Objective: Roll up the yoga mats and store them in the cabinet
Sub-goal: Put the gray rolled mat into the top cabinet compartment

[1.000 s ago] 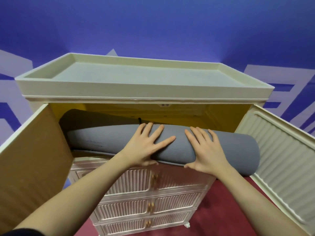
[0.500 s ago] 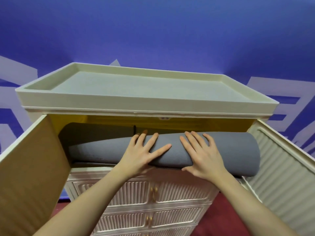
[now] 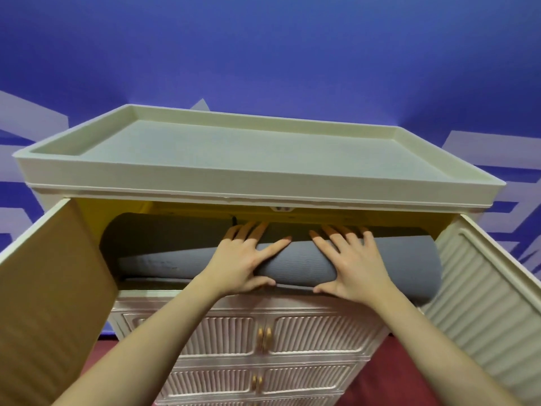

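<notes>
A rolled grey yoga mat lies across the top compartment of the cream cabinet, its right end poking out past the opening. My left hand and my right hand press flat on the roll side by side, fingers straight and spread, fingertips reaching into the shaded yellow interior. Behind it, a second darker rolled mat lies deeper in the same compartment, mostly in shadow.
The left door and the ribbed right door of the top compartment stand swung open toward me. Below are closed ribbed doors with gold handles. The cabinet top is a rimmed tray. A blue wall stands behind, red floor below.
Both hands have pushed the grey roll farther into the compartment; its right end sticks out less and my fingertips now reach under the cabinet's top edge. The view has moved closer.
</notes>
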A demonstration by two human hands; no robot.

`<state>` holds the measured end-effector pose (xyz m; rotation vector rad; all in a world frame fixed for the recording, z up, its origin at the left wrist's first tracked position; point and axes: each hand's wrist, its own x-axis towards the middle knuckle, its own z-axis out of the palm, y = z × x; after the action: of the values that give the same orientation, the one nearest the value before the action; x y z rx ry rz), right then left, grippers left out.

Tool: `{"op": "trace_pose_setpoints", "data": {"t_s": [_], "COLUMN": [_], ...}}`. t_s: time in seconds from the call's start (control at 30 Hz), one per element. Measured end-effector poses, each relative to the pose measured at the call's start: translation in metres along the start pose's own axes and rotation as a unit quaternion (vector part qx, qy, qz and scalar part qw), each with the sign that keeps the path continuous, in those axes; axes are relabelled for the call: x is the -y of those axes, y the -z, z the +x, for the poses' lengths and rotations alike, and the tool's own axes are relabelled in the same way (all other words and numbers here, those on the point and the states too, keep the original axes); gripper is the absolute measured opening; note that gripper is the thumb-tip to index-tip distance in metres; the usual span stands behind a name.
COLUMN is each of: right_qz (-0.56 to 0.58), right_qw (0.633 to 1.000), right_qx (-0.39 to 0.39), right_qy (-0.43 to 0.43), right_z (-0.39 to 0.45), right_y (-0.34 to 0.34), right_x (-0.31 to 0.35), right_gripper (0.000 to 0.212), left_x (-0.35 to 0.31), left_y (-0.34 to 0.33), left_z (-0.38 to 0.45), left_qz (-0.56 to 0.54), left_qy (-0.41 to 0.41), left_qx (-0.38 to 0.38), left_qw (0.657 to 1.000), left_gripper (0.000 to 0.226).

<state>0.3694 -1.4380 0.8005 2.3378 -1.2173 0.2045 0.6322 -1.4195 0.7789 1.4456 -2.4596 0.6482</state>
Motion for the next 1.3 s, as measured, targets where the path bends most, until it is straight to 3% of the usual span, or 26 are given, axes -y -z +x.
{"op": "trace_pose_setpoints", "data": {"t_s": [0.1, 0.3, 0.47, 0.53, 0.8, 1.13, 1.3], "right_qz": [0.001, 0.017, 0.070, 0.075, 0.081, 0.098, 0.162], "right_qw": [0.998, 0.995, 0.983, 0.981, 0.983, 0.973, 0.968], "right_qx": [-0.013, -0.059, 0.082, 0.096, -0.037, 0.093, 0.049], "right_qy": [-0.067, -0.074, -0.145, -0.149, -0.158, -0.188, -0.187], "right_z": [-0.005, 0.006, 0.014, 0.004, -0.010, -0.010, -0.024], "right_y": [-0.005, -0.014, -0.032, -0.050, -0.061, -0.043, -0.008], "right_x": [-0.002, -0.004, -0.002, 0.001, 0.017, 0.034, 0.043], "right_gripper": [0.102, 0.098, 0.096, 0.092, 0.082, 0.076, 0.059], "left_x": [0.003, -0.006, -0.023, -0.029, -0.044, -0.051, -0.064], "left_y": [0.000, -0.004, -0.021, -0.032, -0.033, -0.008, 0.037], "left_z": [0.002, 0.003, 0.013, 0.011, -0.005, -0.003, -0.019], "left_qz": [0.002, 0.015, -0.012, -0.007, -0.004, -0.055, -0.089], "left_qy": [0.003, 0.044, 0.079, 0.074, 0.089, 0.153, 0.208], "left_qx": [0.000, -0.021, 0.017, 0.030, -0.009, 0.089, 0.033], "left_qw": [1.000, 0.999, 0.997, 0.997, 0.996, 0.983, 0.973], "left_gripper": [0.078, 0.079, 0.096, 0.097, 0.071, 0.066, 0.059]}}
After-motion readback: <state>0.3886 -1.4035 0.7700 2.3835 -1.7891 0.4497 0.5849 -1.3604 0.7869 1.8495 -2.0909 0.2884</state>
